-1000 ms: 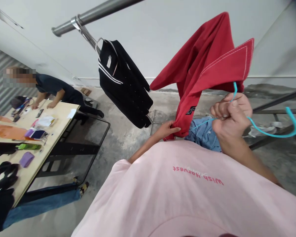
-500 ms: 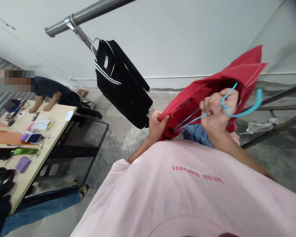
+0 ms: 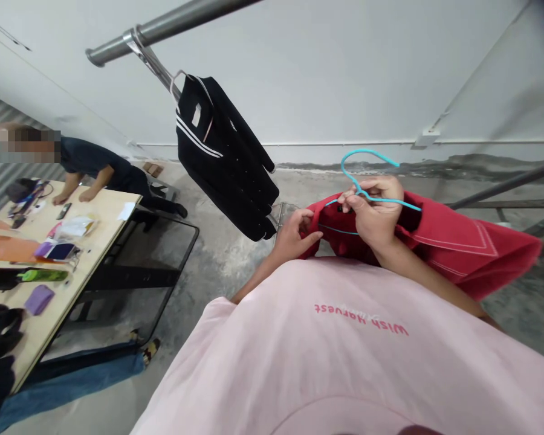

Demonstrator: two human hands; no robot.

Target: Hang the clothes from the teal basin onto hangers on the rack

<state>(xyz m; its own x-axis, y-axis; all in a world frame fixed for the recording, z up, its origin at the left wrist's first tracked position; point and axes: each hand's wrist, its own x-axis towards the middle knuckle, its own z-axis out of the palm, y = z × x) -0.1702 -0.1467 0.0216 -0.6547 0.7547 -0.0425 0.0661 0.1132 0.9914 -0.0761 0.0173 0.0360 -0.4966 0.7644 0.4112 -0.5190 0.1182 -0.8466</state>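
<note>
While the left hand (image 3: 294,234) pinches its edge, red garment (image 3: 471,257): just in front of the pink shirt (image 3: 326,374), its opening facing the camera, a white-stitched part spread out past the right forearm.
Left hand: thumb and fingers pressed together on the cloth at the left end of the opening.
Right hand (image 3: 375,208): closed around the turquoise hanger (image 3: 367,150) just below the hook, between the 2 ends of the opening.
Turquoise hanger: hook raised above the fist; its lower bar shows inside the opening; 1 shoulder runs right to the red cloth, and whether that tip is tucked in I cannot tell.
Black garment (image 3: 229,163): left of the hands and well apart from them, on a pale hanger (image 3: 174,78) below the metal rail (image 3: 185,24), 2 white stripes along its neckline.
Table (image 3: 95,232): far left, bearing a green bottle (image 3: 43,275), a purple item (image 3: 39,299) and orange material (image 3: 13,249).
Co-worker (image 3: 102,160): dark sleeves, both forearms at the table.
</note>
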